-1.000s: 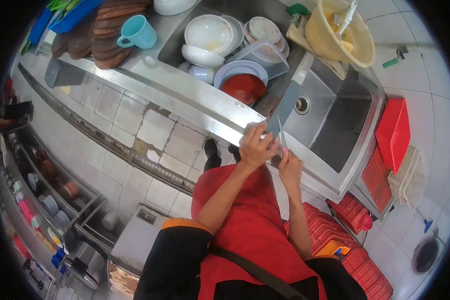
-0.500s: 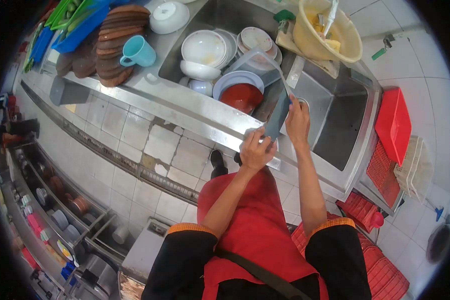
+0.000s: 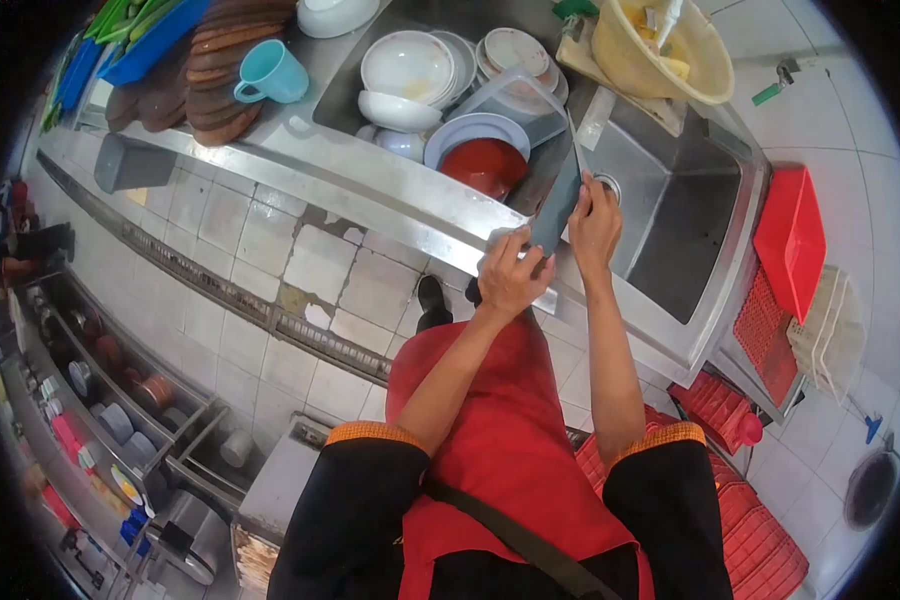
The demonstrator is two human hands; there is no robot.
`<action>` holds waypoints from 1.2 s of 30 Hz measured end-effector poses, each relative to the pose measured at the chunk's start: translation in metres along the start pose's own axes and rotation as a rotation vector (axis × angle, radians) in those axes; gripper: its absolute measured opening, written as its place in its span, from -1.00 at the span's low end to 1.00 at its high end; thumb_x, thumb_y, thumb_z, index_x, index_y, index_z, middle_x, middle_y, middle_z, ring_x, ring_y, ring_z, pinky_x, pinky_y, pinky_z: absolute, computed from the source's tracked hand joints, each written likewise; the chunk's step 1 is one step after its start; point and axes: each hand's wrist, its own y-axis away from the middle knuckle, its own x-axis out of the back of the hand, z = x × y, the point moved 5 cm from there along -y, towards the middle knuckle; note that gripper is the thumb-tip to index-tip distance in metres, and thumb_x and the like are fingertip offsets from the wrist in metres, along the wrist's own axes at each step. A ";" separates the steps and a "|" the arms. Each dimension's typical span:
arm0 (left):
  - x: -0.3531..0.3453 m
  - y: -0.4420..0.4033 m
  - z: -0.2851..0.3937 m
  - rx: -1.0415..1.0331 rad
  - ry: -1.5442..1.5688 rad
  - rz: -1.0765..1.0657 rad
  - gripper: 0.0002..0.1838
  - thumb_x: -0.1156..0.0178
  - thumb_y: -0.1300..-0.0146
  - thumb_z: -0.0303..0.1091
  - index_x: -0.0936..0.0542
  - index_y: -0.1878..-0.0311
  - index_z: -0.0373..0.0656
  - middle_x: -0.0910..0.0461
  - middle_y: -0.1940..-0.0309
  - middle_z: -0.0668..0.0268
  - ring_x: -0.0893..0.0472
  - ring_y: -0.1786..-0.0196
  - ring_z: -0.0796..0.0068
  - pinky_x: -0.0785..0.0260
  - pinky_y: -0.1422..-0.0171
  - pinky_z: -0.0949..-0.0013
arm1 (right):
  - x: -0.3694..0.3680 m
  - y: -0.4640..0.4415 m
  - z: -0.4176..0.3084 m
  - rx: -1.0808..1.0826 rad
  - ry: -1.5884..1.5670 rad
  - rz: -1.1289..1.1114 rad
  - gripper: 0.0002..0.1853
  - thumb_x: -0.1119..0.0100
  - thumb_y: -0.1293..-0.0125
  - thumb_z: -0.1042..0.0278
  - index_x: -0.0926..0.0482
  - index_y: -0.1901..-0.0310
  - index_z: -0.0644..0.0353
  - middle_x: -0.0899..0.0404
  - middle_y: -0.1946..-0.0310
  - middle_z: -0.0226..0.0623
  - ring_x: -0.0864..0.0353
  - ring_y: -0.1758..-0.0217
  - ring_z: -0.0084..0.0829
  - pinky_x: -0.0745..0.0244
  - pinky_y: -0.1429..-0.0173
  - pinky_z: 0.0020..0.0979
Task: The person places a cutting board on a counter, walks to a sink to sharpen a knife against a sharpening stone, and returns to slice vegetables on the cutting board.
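Tilted over the divider between two sink basins is a translucent rectangular plastic container, its rim reaching over the dishes. My left hand grips its near end, fingers bent over the edge by the sink's front rim. On the right side, my right hand pinches the container's long edge. Just left of it, a red bowl rests in a white bowl in the left basin. Behind these are stacked white bowls and plates. The right basin has a drain near my right hand.
A yellow tub with utensils stands at the back. On the left counter are a turquoise mug, stacked brown boards and a blue tray of green vegetables. A red bin hangs at right, with red crates below.
My right hand has slid slightly, its fingers now drawn closer together on the container's edge. The container's far rim sits a little lower. The whole view has shifted slightly.
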 end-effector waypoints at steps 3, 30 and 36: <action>-0.001 0.000 -0.002 -0.037 0.005 0.021 -0.78 -0.44 0.06 -0.30 -0.65 0.34 -0.14 -0.62 0.06 0.14 -0.63 0.10 0.12 -0.55 0.14 0.16 | 0.018 0.067 -0.004 -0.037 0.001 -0.180 -0.70 -0.08 -0.44 0.45 -0.64 -0.15 0.20 -0.58 0.25 0.05 -0.64 0.26 0.07 -0.52 0.21 -0.06; -0.002 0.001 -0.002 -0.032 0.005 0.023 -0.75 -0.48 0.09 -0.31 -0.66 0.34 -0.14 -0.64 0.08 0.14 -0.65 0.13 0.15 -0.55 0.19 0.19 | 0.014 0.016 -0.003 0.036 -0.100 -0.060 -0.73 -0.06 -0.45 0.44 -0.62 -0.08 0.31 -0.59 0.32 0.14 -0.61 0.27 0.13 -0.45 0.21 0.01; -0.002 -0.002 -0.004 -0.033 -0.004 0.030 -0.76 -0.47 0.09 -0.30 -0.66 0.35 -0.14 -0.65 0.07 0.14 -0.65 0.11 0.14 -0.56 0.17 0.20 | 0.045 0.111 -0.019 -0.040 -0.068 -0.186 -0.69 -0.08 -0.43 0.46 -0.62 -0.16 0.25 -0.56 0.35 0.08 -0.61 0.32 0.10 -0.47 0.25 -0.03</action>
